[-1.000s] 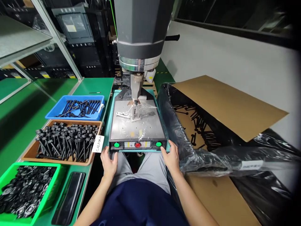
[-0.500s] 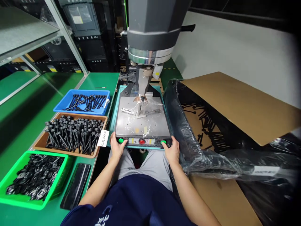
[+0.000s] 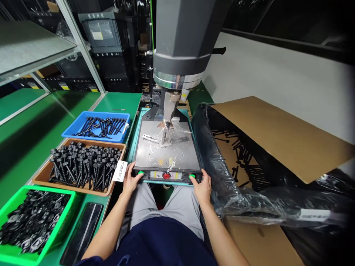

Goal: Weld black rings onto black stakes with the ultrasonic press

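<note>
My left hand (image 3: 131,180) is wrapped around the front left corner of the press base (image 3: 180,162), its thumb at the left green button (image 3: 141,173). At the opposite corner, my right hand (image 3: 202,187) has its fingers curled over the side edge and its thumb at the right green button (image 3: 192,176). Between them sits a red button (image 3: 166,176). Above the metal plate, the press's tapered tool (image 3: 169,105) reaches down to a small upright fixture (image 3: 165,136) with a dark part at its top. Whether tool and part touch, I cannot tell.
On the green bench at left stand a blue tray (image 3: 68,132) of black rods, a brown tray (image 3: 41,181) of black-headed rods and a green bin (image 3: 55,231) of small black parts. A plastic-lined carton (image 3: 283,136) holding black rods stands at right. A dark phone-like slab (image 3: 83,232) lies nearby.
The camera view has tilted, so the press and trays sit lower in the picture. My left hand has shifted slightly outward, its thumb drawn left toward the green button. My right hand keeps its place.
</note>
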A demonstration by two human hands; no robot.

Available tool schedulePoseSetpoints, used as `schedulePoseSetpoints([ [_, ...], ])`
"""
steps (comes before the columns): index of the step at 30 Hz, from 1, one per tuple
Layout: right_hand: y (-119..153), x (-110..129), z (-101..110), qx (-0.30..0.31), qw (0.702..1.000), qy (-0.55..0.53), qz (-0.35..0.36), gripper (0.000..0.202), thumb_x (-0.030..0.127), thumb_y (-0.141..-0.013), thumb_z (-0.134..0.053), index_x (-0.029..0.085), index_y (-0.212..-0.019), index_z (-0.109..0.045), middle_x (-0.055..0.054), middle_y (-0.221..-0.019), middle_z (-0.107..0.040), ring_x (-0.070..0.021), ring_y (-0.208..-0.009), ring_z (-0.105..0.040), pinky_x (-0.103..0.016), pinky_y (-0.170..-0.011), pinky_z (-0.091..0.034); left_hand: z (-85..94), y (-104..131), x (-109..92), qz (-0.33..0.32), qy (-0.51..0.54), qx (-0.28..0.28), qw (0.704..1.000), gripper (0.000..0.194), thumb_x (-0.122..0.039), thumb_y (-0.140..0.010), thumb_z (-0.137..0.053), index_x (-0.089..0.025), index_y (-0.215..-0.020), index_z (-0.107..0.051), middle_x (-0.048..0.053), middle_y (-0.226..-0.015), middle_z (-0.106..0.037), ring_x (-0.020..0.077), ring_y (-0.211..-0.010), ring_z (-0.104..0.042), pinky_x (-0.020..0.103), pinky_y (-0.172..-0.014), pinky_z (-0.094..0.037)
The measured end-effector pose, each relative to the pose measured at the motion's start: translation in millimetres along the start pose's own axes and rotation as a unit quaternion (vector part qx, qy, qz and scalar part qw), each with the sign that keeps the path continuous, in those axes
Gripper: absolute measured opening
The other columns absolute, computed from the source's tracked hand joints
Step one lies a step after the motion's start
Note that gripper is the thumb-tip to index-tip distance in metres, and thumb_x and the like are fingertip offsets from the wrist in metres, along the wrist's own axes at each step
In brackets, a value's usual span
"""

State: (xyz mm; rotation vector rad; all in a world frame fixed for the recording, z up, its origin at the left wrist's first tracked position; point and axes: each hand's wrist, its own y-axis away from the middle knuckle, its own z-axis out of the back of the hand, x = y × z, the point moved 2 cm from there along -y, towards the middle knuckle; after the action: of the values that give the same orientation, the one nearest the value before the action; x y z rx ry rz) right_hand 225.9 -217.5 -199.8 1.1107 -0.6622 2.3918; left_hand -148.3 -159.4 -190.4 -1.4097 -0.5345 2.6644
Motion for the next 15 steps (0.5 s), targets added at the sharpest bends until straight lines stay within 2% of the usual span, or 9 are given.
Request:
schedulePoseSetpoints([
  [5, 0.4, 1.1, -1.3, -0.009, 1.000, -0.001, -0.001, 0.068, 0.059, -0.080, -0.057, 0.017, -0.132, -0.049, -0.018, -0.125, -0.054, -0.0334, -0.119, -0.051, -0.047, -0.100, -0.040, -2.8, -1.8, 0.3, 0.012, 0.008, -0.012, 1.000, 0.058, -0.038, -0.079, -0.069, -0.025, -0.132, -0.050, 0.009, -0.132, -0.053, 0.0257, -0.125, -0.050, 0.048, -0.111, -0.035],
  [15, -1.5, -0.5, -0.4, 0.003, 1.000, -0.003, 0.011, 0.068, 0.059, -0.081, -0.056, 0.018, -0.133, -0.047, -0.018, -0.127, -0.052, -0.0354, -0.120, -0.050, -0.048, -0.100, -0.040, 2.7, 0.2, -7.1, 0.019, 0.000, 0.015, 1.000, 0.064, -0.039, -0.079, -0.068, -0.024, -0.137, -0.045, 0.010, -0.135, -0.051, 0.0269, -0.128, -0.048, 0.049, -0.111, -0.035],
])
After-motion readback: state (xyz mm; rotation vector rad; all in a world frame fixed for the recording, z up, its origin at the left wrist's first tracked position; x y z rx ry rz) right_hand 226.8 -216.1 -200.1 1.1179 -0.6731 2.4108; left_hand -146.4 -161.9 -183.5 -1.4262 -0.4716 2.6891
